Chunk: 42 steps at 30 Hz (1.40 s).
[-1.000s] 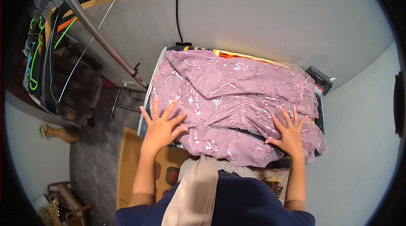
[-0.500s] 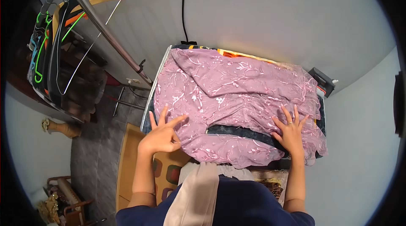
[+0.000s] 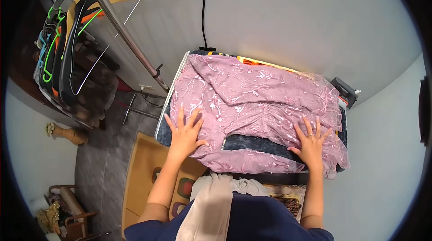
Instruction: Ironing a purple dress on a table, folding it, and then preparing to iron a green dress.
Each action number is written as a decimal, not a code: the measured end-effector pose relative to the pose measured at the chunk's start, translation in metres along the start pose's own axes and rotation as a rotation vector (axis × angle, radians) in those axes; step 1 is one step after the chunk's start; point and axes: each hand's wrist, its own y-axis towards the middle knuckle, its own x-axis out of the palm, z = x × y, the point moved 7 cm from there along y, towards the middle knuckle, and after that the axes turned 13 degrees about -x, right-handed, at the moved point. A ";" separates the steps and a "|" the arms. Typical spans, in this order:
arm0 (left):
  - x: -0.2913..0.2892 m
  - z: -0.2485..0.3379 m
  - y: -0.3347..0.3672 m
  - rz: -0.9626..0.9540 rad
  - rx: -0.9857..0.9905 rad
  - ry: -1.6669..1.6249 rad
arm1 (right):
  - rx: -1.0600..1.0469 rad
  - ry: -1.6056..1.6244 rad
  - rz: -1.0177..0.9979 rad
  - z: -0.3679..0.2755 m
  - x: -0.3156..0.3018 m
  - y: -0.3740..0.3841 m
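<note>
**Garment (image 3: 270,85) laid out over the surface (image 3: 163,137)**

Nearest you, a brown mat (image 3: 140,173) lies on the floor (image 3: 105,164) below the surface's near left corner. Along the near edge runs a long strip of the pink garment, perhaps a sleeve; between it and the main part a band of dark cover (image 3: 256,143) shows, so the two look set apart to lie unstacked there.

Your left grip (image 3: 182,140) is by the near left corner, fingers splayed, palm down, clasping nothing. Your right grip (image 3: 310,147) is spread the same way toward the right edge, its thumb at the end of the dark band, with no cloth visibly pinched. One hand at each end probably keeps thin, slippery cloth from sliding, and splayed fingers should press it without bunching it.

Farther in, the garment covers most of the surface, from near the left edge to the right, its middle creased; the right end trails loosely at the near right corner. Orange cloth (image 3: 254,62) peeps out along the far edge. What looks like an iron (image 3: 344,90) is at the far right corner, likely parked there to leave the middle free. Beyond the far edge, a black cable (image 3: 204,13) runs up the wall (image 3: 288,20). Off the left edge, a rack (image 3: 119,25) carries hangers (image 3: 68,58).
</note>
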 end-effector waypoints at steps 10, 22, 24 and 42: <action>0.013 -0.012 -0.014 0.295 -0.117 -0.097 | 0.130 -0.390 0.269 0.023 0.017 -0.048; -0.039 -0.008 -0.023 0.280 -0.048 0.028 | 0.198 -0.196 0.214 0.041 -0.022 -0.075; -0.038 -0.009 -0.023 0.267 -0.020 0.013 | 0.226 -0.147 0.175 0.032 -0.028 -0.069; -0.016 0.014 -0.022 0.002 0.037 -0.038 | 0.222 -0.203 0.327 0.048 -0.019 -0.071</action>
